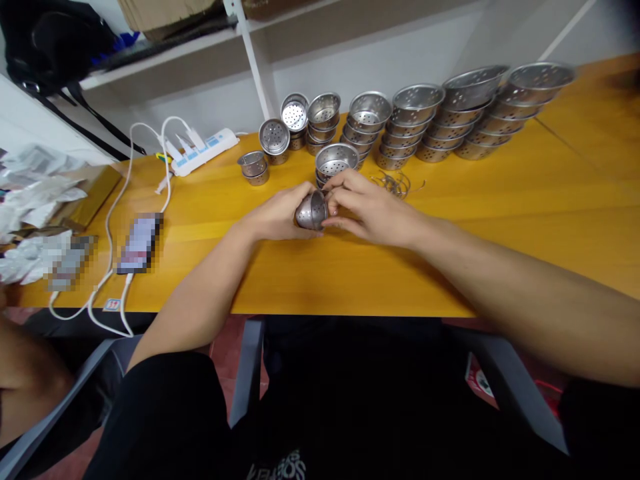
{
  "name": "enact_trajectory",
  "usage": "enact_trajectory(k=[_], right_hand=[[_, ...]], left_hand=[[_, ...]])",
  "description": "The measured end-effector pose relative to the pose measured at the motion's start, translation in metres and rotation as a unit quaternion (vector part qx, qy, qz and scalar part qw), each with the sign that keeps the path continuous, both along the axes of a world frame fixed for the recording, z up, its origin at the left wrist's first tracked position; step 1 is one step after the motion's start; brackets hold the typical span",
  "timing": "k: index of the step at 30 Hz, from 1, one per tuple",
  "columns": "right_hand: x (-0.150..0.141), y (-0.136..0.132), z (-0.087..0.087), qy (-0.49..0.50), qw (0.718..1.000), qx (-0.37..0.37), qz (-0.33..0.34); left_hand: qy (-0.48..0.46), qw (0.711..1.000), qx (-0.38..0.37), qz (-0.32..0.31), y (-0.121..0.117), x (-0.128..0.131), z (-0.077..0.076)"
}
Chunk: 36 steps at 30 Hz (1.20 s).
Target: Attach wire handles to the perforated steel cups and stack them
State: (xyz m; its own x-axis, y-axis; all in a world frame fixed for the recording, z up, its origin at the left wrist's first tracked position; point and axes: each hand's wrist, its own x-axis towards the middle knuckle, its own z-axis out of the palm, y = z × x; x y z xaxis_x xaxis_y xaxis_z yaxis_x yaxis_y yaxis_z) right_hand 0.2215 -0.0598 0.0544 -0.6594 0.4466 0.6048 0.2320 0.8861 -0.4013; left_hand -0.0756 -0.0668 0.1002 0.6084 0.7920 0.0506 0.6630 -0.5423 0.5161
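Observation:
My left hand (285,212) is wrapped around a small perforated metal strainer cup (311,211), rounded at its left end and tilted on its side above the table. At its right edge, my right hand (357,207) has its fingers bent and pinched close to the rim; whatever they grip is too small to tell. Just behind both hands stands a short stack of perforated metal strainer cups (337,159), partly covered by my right hand. A little heap of thin curved metal wire pieces (395,185) lies to the right of that stack.
Several stacks of strainer cups (417,103) line the table's back, larger toward the right. A low pair of cups (253,163) stands left. A power strip (207,152), white cables and a phone (140,243) lie on the left. Another person's arm (30,373) shows at lower left.

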Motion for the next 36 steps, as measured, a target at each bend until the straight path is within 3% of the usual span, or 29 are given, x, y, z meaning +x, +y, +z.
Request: enact_trajectory(k=[4, 8, 12, 17, 24, 29, 32, 36], right_hand=[[0.012, -0.002, 0.015, 0.02, 0.999, 0.011, -0.04], [0.028, -0.002, 0.025, -0.022, 1.0, -0.003, 0.013], [0.043, 0.011, 0.019, -0.091, 0.995, -0.04, 0.015], [0.061, 0.029, 0.011, -0.161, 0.985, -0.053, -0.042], [0.081, 0.05, 0.0, -0.203, 0.972, -0.049, -0.103], [0.062, 0.046, -0.006, -0.082, 0.979, -0.07, -0.171], [0.041, 0.036, -0.007, -0.022, 0.987, -0.092, -0.127], [0.022, 0.026, -0.01, -0.017, 0.992, -0.086, -0.09]], left_hand=[[0.041, 0.999, 0.004, 0.008, 0.001, -0.005, 0.004], [0.043, 0.999, 0.022, 0.01, 0.012, -0.015, 0.002], [0.021, 0.998, 0.049, 0.015, 0.028, -0.03, -0.007], [-0.056, 0.996, 0.046, 0.049, 0.037, -0.042, -0.016], [-0.16, 0.976, 0.059, 0.136, 0.046, -0.042, -0.03], [-0.236, 0.951, 0.092, 0.178, 0.06, -0.033, -0.042], [-0.236, 0.951, 0.118, 0.164, 0.058, -0.025, -0.044], [-0.227, 0.954, 0.136, 0.138, 0.049, -0.012, -0.044]])
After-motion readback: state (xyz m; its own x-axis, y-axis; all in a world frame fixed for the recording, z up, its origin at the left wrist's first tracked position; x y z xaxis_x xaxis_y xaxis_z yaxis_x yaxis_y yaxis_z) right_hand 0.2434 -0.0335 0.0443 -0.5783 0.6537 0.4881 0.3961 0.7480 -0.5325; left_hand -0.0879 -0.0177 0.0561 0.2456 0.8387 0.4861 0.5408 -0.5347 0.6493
